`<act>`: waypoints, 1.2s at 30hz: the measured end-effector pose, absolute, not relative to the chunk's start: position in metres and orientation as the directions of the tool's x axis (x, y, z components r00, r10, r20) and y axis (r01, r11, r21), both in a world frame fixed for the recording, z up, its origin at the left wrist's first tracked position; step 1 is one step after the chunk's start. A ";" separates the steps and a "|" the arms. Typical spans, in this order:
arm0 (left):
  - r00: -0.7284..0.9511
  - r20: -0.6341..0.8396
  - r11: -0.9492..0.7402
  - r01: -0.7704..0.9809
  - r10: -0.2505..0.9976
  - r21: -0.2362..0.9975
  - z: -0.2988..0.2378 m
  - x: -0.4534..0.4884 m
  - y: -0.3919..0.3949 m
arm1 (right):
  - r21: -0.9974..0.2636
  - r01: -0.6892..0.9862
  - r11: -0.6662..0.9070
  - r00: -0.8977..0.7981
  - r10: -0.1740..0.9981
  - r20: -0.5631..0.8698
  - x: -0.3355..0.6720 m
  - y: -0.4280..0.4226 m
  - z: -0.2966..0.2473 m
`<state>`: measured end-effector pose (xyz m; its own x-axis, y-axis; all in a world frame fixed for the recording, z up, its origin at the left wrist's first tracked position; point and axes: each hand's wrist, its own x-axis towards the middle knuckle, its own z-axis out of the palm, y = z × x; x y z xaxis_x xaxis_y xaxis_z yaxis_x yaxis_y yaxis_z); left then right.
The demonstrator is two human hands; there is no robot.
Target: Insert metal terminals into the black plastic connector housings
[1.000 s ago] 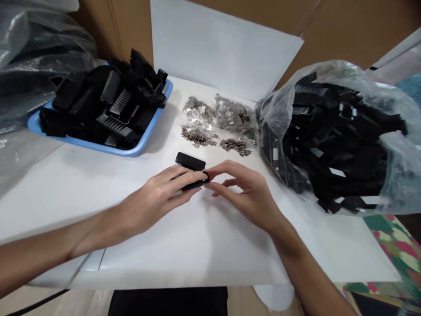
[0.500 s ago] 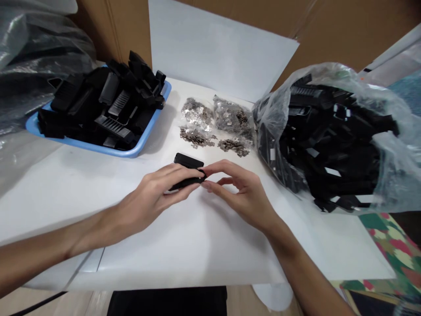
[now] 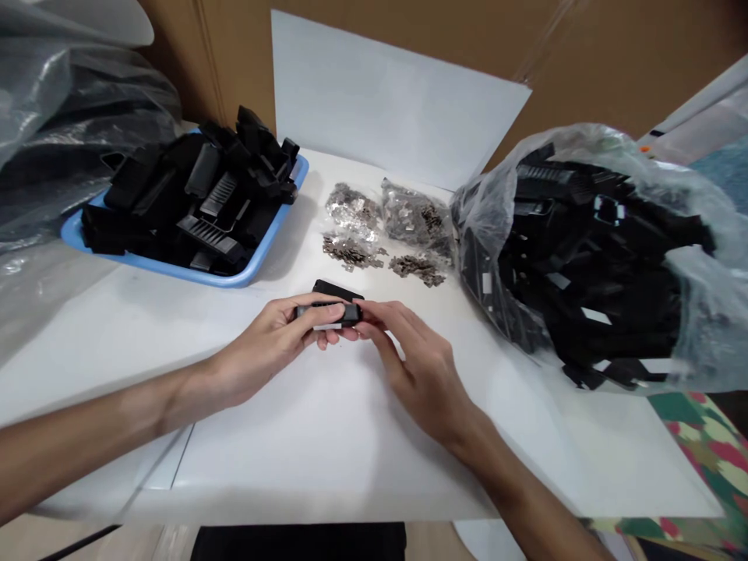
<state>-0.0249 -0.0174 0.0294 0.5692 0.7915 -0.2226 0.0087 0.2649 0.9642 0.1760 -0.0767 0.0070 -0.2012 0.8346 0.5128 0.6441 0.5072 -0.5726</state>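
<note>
My left hand point(image 3: 280, 343) grips a small black plastic part point(image 3: 330, 313) between thumb and fingers, lifted a little above the white table point(image 3: 327, 436). My right hand point(image 3: 412, 366) closes on the same part's right end with its fingertips. A second black plastic part point(image 3: 336, 291) lies flat on the table just behind the held one. Small piles of little metal clips point(image 3: 354, 251) lie further back, partly inside clear bags point(image 3: 418, 214).
A blue tray point(image 3: 257, 265) heaped with black plastic parts stands at the back left. A large clear bag point(image 3: 596, 249) full of black parts lies on the right. More plastic-wrapped dark goods point(image 3: 64, 148) sit at far left. A white sheet point(image 3: 386, 101) leans on cardboard behind.
Both hands have lifted the black part off the table and turned it on its side; the right hand's fingers have closed in on its right end.
</note>
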 end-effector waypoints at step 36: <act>0.699 0.239 -0.656 0.418 0.674 0.629 0.009 -0.040 0.004 | -0.264 0.876 -0.403 0.459 0.533 0.710 0.395 -0.014 0.107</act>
